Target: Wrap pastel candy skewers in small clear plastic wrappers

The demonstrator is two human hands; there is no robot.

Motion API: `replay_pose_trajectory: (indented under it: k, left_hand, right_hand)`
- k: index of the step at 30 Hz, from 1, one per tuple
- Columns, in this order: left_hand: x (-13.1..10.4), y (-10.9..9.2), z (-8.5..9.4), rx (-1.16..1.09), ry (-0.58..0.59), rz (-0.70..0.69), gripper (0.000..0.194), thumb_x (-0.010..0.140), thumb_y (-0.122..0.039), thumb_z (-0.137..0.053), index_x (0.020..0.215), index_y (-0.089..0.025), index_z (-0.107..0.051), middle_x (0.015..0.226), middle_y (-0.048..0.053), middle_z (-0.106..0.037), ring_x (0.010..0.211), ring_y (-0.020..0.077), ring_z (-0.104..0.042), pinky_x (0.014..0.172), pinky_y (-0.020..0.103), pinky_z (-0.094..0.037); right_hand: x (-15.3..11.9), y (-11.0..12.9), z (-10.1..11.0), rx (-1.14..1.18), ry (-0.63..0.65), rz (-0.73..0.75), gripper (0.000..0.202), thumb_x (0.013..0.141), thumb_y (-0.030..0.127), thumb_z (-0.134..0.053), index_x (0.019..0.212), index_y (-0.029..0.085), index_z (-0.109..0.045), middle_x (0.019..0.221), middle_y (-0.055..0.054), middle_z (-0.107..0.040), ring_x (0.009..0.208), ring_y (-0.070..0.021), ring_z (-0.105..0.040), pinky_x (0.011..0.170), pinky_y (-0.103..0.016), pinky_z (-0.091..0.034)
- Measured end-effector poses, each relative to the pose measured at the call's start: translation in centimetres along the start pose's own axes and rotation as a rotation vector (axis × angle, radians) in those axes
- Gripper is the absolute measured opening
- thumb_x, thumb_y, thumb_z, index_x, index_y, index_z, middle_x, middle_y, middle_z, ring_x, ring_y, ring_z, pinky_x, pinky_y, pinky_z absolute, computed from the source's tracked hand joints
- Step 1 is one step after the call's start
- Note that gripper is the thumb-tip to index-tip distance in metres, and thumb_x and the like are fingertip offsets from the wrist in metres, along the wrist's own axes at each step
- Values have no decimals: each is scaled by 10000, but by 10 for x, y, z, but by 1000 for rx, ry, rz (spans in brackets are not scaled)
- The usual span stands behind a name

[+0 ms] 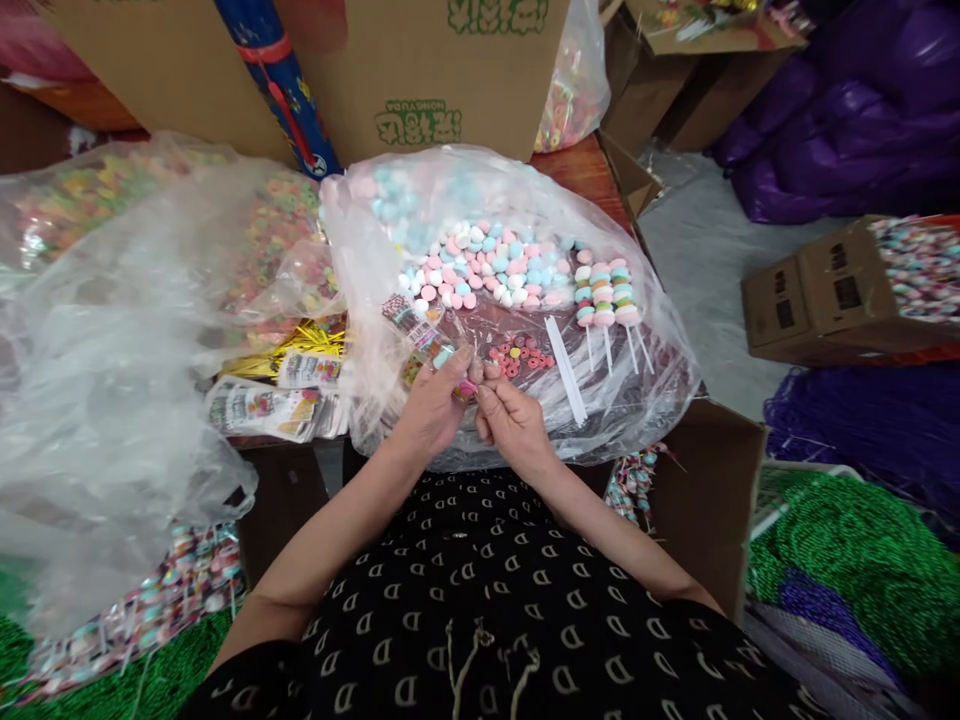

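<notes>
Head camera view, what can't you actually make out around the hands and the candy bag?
- Candy skewer, head view: its lower end is hidden between the left hand and right hand.
- Pink piece: mostly hidden by the fingers.
- Candies at the back of the plastic bag: blurred by creased film.
- Green print on the cardboard box: cut off by the top edge.

A worker's bare forearms and hands, left hand [431, 405] and right hand [514, 425], extend from a black garment printed with small pale D-shaped marks.
</notes>
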State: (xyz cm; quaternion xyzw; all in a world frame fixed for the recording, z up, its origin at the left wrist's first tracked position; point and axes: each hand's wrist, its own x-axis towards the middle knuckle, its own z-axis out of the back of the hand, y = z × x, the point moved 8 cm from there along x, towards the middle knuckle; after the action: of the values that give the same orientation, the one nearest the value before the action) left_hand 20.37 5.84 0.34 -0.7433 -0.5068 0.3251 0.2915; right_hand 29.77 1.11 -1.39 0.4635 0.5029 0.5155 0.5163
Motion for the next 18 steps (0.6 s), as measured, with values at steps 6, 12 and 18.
replay_pose_trajectory:
  k: [6, 12, 18]
  left_hand:
    - [1, 3, 8, 16, 9, 6, 388, 747, -510, -898, 892, -232, -671, 737, -26, -634, 685, 139, -639, 612, 270, -541]
    - [-3, 12, 22, 319, 11, -78, 379, 840, -587, -798, 902, -225, -706, 853, 9, -698, 741, 131, -612, 655, 256, -507]
    - [-3, 9, 30, 531, 37, -168, 271, 970, -470, -675, 897, -210, -650, 740, -34, -573, 683, 108, -518, 666, 248, -455]
  right_hand:
    - [2, -1, 2, 24, 34, 18, 417, 997, 653, -530, 1058, 250, -617, 682, 50, -646, 491, -100, -554, 518, -256, -459]
    - [0, 4, 13, -105, -77, 104, 406, 1045, 614, -461, 1168, 247, -584, 678, 45, -634, 519, -121, -574, 548, -277, -478]
    - [-2, 8, 15, -258, -116, 210, 465, 1081, 550, -414, 1414, 241, -510, 718, 19, -669, 586, -168, -635, 633, -343, -553]
